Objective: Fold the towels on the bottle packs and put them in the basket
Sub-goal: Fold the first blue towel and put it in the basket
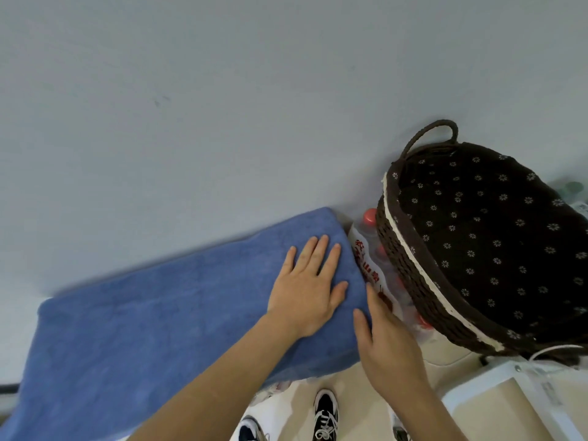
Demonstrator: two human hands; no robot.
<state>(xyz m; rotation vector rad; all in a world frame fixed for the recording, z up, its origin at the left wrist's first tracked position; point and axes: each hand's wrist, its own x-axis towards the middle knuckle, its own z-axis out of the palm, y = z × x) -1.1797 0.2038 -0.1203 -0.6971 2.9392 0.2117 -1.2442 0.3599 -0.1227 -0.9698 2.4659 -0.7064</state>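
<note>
Towel (152, 316), blue: lying spread over the bottle packs (370, 259) against a pale wall (222, 90), running from the lower left edge up toward the centre, its surface looking smooth and its right edge stopping just short of the basket.
Left hand (307, 288): resting flat on the towel's right end, palm down, fingers spread and extended, gripping nothing.
Right hand (386, 342): lying open along the towel's right edge, fingers straight, touching the cloth and the wrapped packs beside it; not closed on anything.
Bottle packs: showing between towel and basket, clear wrap with red lettering and red caps.
Basket (410, 268), dark woven, with a flower-print lining and loop handle: sitting on the packs at right, tilting toward the camera.
Shoes (324, 415): standing on the floor below.
</note>
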